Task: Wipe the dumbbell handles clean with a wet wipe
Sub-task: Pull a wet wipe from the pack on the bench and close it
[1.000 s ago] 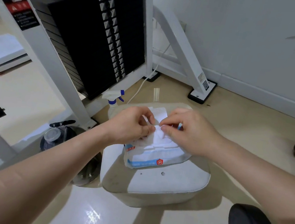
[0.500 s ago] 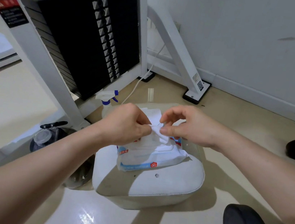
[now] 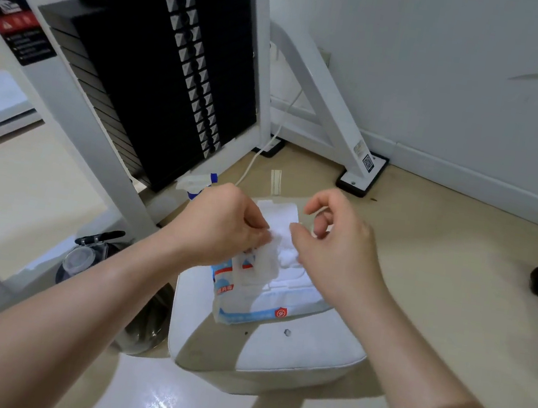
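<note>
My right hand (image 3: 337, 248) is letting go, fingers loosely curled; my left hand (image 3: 222, 228) is pinching the wet wipe (image 3: 268, 260), nearly drawn out.

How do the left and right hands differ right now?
Left hand pinches a wet wipe; right hand holds nothing. Left hand's fingers are curled tight; right hand's are loosely curled, thumb and index apart. Both are above the wipe pack on the white pad.

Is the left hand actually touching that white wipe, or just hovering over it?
Touching. The head view shows the left hand pinching the wipe by its upper edge, the sheet hanging from its fingertips over the pack.
</note>
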